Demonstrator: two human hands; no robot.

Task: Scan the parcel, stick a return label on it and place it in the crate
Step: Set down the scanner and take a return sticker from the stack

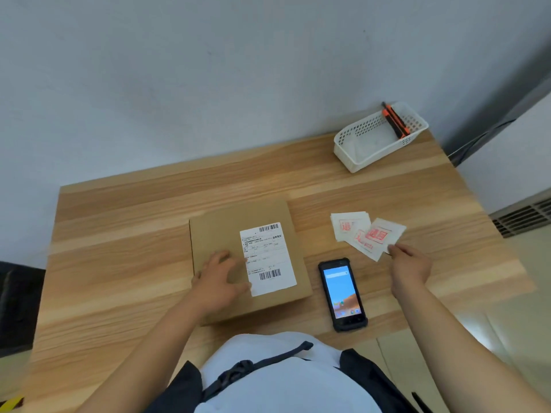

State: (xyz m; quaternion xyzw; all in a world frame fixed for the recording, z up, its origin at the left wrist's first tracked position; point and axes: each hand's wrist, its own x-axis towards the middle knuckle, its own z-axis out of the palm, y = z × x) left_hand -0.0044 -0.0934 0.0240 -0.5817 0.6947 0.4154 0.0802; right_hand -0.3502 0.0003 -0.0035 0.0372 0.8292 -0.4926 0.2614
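Here, on wood table [125, 257]:

Parcel [232, 234]: flat brown carton, under left hand [219, 277]. Hand open, palm down, fingers spread on lid, fingertips touching edge of white shipping slip [267, 259]. Slip stuck on lid, just right of that hand; barcodes at top and bottom.

Scanner [343, 293]: black handheld, screen lit, face up between the two hands, just beside parcel's right edge.

Labels [365, 234]: small loose stack of white squares with red print, fanned, just ahead of right hand [410, 268]. Hand pinching near corner of topmost label [384, 234] between thumb and fingertips; whether lifted clear of stack, cannot tell.

Basket [351, 152]: white, perforated, far ahead of right hand, at table's back corner. Inside, leaning on far wall: black and orange tool [395, 120], kind not clear.

Crate: none in view.
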